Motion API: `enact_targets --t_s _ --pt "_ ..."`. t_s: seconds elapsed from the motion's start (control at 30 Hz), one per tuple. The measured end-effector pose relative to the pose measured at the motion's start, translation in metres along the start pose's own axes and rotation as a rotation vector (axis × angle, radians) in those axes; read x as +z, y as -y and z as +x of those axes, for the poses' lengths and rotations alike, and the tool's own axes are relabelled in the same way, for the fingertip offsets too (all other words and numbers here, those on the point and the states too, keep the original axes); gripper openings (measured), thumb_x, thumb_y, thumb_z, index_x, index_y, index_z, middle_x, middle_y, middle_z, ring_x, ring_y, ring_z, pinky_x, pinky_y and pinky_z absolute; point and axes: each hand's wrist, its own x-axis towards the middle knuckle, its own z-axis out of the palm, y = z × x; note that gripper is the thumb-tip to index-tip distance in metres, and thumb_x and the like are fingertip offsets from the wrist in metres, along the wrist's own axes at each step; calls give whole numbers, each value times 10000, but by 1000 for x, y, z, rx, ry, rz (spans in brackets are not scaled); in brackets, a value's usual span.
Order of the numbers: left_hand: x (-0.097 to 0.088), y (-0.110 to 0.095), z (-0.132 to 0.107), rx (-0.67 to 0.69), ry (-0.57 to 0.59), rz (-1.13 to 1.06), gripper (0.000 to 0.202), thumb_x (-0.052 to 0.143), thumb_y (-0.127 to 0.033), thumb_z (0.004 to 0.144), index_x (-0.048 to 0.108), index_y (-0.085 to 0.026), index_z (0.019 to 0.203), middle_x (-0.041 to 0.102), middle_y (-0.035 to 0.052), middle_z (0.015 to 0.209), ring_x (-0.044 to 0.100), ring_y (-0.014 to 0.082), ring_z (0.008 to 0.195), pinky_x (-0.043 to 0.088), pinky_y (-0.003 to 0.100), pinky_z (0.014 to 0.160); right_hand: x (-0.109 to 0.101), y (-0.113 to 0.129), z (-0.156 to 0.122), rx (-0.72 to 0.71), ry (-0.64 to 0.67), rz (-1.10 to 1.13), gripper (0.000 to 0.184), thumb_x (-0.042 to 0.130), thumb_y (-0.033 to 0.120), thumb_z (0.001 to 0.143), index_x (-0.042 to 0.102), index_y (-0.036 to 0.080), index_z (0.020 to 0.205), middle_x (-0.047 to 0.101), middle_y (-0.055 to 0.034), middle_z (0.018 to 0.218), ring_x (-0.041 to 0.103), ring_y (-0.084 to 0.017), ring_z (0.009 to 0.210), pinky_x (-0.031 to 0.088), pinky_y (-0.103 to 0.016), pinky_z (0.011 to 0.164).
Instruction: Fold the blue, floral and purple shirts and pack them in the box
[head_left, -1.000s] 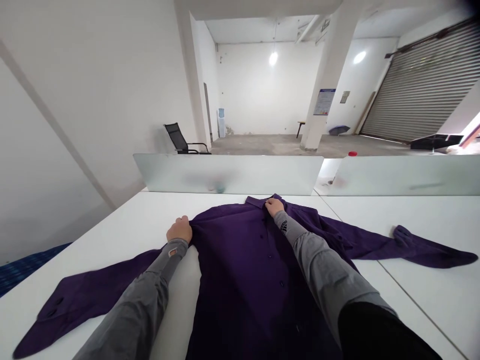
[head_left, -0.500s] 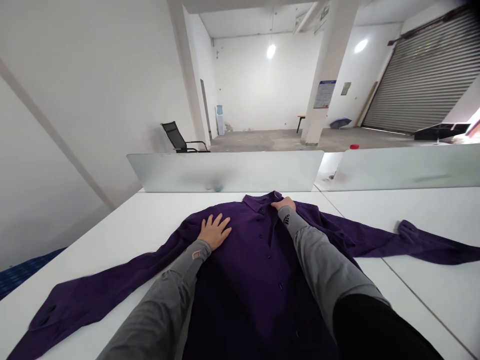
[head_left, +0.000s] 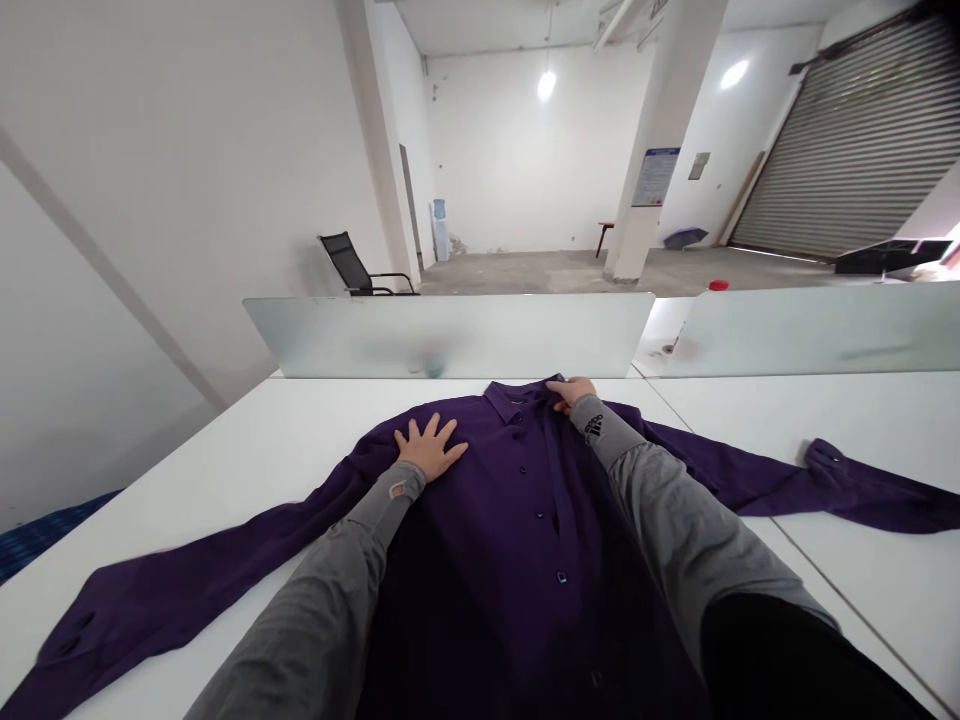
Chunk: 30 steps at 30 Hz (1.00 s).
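Observation:
A purple button-up shirt (head_left: 487, 540) lies front side up, its sleeves spread out to both sides. My left hand (head_left: 429, 446) rests flat on the chest of the shirt, fingers spread. At the collar, my right hand (head_left: 573, 392) pinches the edge of the shirt's collar between thumb and fingers. The front placket hangs slightly open below that hand, and several dark buttons run down beside it. The shirt's lower part falls in shadow between my forearms.
The shirt lies on a white table (head_left: 225, 470) with a seam on the right. Frosted glass dividers (head_left: 465, 335) stand along its far edge, with a red cap (head_left: 718, 286) showing behind the right one. A black chair (head_left: 349, 262) stands beyond the left divider.
My right hand has moved slightly right, drawing the collar edge and placket outward. My left hand stays flat on the chest. The view has shifted a little.

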Motion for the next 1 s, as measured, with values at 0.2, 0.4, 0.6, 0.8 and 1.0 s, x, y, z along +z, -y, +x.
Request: enact_targets --t_s 0.2,0.4,0.6,0.8,1.0 --pt "-5 7 1 -15 -170 14 548 334 -487 960 364 -237 1447 430 119 1465 408 352 1303 365 545 1023 24 8 -23 -121 84 61 211 470 244 915 631 108 900 666 -67 677 659 -139 579 541 -259 623" --pt "-18 33 14 -77 -261 76 358 355 -225 958 510 -136 1268 476 155 1373 545 254 1159 429 349 968 28 21 -35 -326 30 -120 228 563 360 853 688 169 855 708 -75 931 637 -193 954 450 -273 868" --pt "-21 54 22 -162 -223 79 257 461 -253 916 555 -174 1142 583 114 1149 617 252 1017 471 337 871 59 55 -34 -386 131 -306 91 708 235 713 713 170 777 700 -90 880 636 -235 900 455 -286 776" --pt "-18 46 27 -207 -283 52 236 418 -198 913 530 -145 1114 547 143 1167 598 254 1041 465 345 884 65 53 -18 -493 8 -319 232 530 208 874 672 217 1057 617 -86 1187 573 -205 1052 416 -295 885" --pt "-25 35 18 -191 -299 35 296 471 -192 879 501 -103 1161 506 181 1222 613 274 1010 490 363 840 42 32 -4 -456 -1 -276 243 497 303 912 670 178 1028 688 -37 972 605 -147 901 431 -225 818"
